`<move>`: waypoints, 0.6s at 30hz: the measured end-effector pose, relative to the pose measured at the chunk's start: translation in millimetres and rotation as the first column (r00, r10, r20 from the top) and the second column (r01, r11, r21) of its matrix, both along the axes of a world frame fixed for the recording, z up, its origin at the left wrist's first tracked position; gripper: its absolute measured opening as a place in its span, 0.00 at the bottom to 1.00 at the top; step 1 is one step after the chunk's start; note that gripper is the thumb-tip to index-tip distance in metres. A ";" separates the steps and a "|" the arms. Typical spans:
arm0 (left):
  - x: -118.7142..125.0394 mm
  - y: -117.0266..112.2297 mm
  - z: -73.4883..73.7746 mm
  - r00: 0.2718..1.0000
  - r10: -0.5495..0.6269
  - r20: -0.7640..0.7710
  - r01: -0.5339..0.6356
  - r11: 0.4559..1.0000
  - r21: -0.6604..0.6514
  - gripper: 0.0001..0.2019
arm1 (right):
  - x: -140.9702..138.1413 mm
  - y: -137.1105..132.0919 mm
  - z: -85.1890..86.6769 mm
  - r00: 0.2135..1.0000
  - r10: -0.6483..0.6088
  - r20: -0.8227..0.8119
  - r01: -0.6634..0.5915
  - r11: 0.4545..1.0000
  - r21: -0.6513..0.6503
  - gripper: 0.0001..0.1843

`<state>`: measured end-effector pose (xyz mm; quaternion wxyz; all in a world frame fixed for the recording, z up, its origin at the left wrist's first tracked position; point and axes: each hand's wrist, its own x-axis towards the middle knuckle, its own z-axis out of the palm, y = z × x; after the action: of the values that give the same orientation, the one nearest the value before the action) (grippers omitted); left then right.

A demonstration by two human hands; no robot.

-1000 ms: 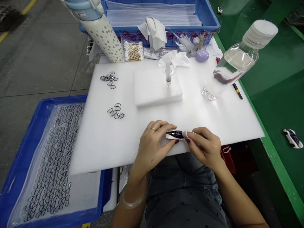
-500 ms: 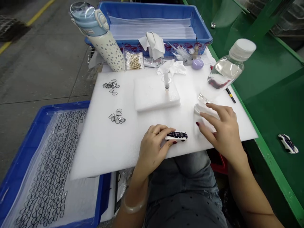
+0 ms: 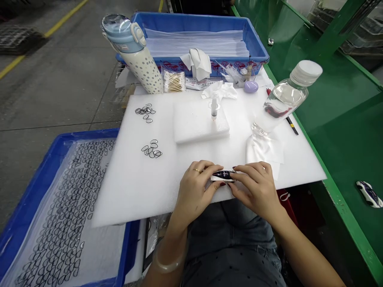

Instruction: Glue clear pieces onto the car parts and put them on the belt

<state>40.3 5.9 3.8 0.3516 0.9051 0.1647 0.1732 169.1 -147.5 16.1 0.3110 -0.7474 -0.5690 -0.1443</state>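
Observation:
A small white and dark toy car (image 3: 223, 175) lies between my hands near the front edge of the white foam sheet (image 3: 128, 187). My left hand (image 3: 199, 185) pinches its left end between thumb and fingers. My right hand (image 3: 254, 185) grips the right end, thumb below and fingertips over the roof. The fingers cover both ends of the car. Just beyond my right hand is a white cloth (image 3: 263, 151). A syringe (image 3: 214, 107) stands tip down on the raised foam block (image 3: 194, 123) ahead of my hands.
Two small piles of thin black rings (image 3: 151, 149) sit at left. A blue tray (image 3: 56, 147) below holds many more. A tilted clear bottle (image 3: 279, 99), tweezers (image 3: 291, 125), cotton swabs (image 3: 174, 81), a dotted flask (image 3: 137, 63) and a blue bin (image 3: 191, 20) surround the sheet. Another toy car (image 3: 369, 194) rests on the green surface.
My right hand has moved left from the white cloth and taken hold of the toy car's right end. My left hand still holds its left end. The camera view has shifted slightly.

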 end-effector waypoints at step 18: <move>-4.3 1.9 -7.4 0.998 0.037 0.051 -0.044 0.988 0.150 0.13 | 154.1 -161.9 -11.2 0.231 -0.967 -0.103 0.915 0.252 -0.316 0.32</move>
<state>36.1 7.8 -3.6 0.2826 0.9211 0.1609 0.2141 323.2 -309.4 4.9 0.1637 -0.9755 0.0381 -0.1422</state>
